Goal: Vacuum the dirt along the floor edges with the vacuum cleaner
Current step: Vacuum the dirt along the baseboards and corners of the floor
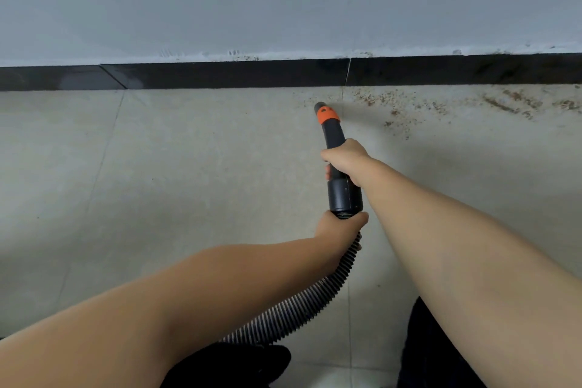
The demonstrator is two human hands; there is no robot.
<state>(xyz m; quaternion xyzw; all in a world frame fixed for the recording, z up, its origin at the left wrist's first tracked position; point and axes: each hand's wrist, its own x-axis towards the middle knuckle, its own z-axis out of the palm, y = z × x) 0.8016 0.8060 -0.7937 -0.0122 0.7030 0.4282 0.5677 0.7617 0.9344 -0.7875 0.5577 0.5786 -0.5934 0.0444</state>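
Observation:
A black vacuum nozzle (333, 132) with an orange collar points at the floor close to the dark skirting board (220, 74). My right hand (346, 159) grips the nozzle's black handle. Lower down, my left hand (338, 227) holds the ribbed hose (315, 299) just behind the handle's end. Brown dirt (393, 102) lies scattered on the floor along the skirting, to the right of the nozzle tip. More dirt streaks (510, 102) lie farther right.
Pale floor tiles (157, 167) stretch to the left of the nozzle. A grey wall (283, 0) rises above the skirting. Dark clothing (434, 353) shows at the bottom edge.

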